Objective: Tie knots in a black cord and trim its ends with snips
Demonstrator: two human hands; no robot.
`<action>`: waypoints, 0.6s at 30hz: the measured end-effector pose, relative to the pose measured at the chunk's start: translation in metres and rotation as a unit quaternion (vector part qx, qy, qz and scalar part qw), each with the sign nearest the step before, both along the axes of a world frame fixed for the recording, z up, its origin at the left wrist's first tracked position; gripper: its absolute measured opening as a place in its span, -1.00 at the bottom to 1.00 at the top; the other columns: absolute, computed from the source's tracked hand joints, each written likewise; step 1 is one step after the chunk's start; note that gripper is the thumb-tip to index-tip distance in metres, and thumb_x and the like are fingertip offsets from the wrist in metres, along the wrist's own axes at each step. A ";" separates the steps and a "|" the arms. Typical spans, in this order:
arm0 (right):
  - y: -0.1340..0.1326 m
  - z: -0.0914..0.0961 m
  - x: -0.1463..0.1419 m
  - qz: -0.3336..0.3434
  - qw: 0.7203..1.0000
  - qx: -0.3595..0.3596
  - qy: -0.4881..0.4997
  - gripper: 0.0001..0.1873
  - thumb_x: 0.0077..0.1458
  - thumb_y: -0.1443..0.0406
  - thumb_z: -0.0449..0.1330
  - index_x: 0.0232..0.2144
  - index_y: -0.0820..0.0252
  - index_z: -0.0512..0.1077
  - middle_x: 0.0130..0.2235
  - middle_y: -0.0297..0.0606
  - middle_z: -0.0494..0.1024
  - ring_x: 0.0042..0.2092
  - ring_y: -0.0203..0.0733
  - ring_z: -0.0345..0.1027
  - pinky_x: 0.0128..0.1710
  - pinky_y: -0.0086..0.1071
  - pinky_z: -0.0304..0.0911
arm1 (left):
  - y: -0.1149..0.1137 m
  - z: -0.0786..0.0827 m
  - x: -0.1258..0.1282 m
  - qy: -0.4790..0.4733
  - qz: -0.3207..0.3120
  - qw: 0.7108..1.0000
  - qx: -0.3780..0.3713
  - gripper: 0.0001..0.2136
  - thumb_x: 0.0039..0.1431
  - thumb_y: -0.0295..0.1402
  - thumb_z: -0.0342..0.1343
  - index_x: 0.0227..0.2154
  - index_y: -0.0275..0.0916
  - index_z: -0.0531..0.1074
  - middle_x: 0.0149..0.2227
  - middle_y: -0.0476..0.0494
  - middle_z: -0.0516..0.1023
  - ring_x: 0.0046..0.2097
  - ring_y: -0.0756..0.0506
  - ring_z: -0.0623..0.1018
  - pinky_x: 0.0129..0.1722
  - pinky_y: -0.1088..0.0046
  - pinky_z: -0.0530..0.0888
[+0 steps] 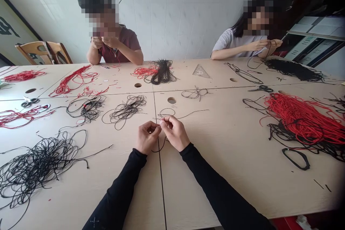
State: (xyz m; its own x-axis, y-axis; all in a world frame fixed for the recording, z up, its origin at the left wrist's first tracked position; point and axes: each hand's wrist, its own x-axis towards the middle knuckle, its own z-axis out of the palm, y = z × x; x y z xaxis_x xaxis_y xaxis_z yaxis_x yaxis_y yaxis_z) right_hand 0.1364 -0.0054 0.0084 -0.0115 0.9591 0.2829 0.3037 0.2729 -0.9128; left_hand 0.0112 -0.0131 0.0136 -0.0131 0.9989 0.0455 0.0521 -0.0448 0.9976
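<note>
My left hand [147, 137] and my right hand [174, 133] meet over the middle of the light wooden table [229, 158], fingertips pinched together. Both are closed on a thin black cord [172, 115]. The cord loops on the table just beyond my fingers and trails right, and a short loop of it hangs below my hands. Both arms wear black sleeves.
Tangled black cords [40, 165] lie at my left, red and black cords [302, 122] at my right, smaller bundles [126, 109] ahead. Scissors [29, 102] lie far left, another pair [262, 88] right. Two people across the table handle cords. Round holes [171, 100] dot the tabletop.
</note>
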 end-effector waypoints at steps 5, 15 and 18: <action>0.005 -0.002 0.003 -0.019 0.988 -0.070 0.138 -0.77 0.06 0.13 0.10 -0.46 0.18 0.30 -0.60 -0.46 0.15 -0.57 -0.35 -0.03 -0.57 -0.44 0.01 | 0.005 -0.006 -0.003 -0.052 0.018 0.998 -0.032 -0.84 -0.10 -0.34 0.23 -0.60 -0.28 0.39 -0.71 0.04 0.36 -0.68 0.05 0.33 -0.71 0.55 0.28; 0.009 -0.007 0.003 0.021 0.988 -0.065 0.136 -0.72 0.04 0.10 0.19 -0.38 0.22 0.42 -0.42 -0.30 0.47 -0.40 -0.26 0.30 -0.38 -0.40 0.25 | 0.006 -0.007 -0.003 -0.211 -0.038 0.972 -0.099 -0.68 -0.18 -0.23 0.36 -0.41 -0.32 0.43 -0.53 -0.02 0.44 -0.50 0.01 0.47 -0.54 0.45 0.52; 0.008 -0.007 0.003 0.029 0.993 -0.055 0.103 -0.75 0.04 0.13 0.17 -0.39 0.23 0.43 -0.39 -0.26 0.51 -0.36 -0.24 0.33 -0.35 -0.39 0.26 | 0.006 -0.008 -0.003 -0.211 -0.036 0.972 -0.099 -0.68 -0.17 -0.22 0.36 -0.42 -0.32 0.43 -0.52 -0.03 0.45 -0.49 0.00 0.47 -0.53 0.44 0.53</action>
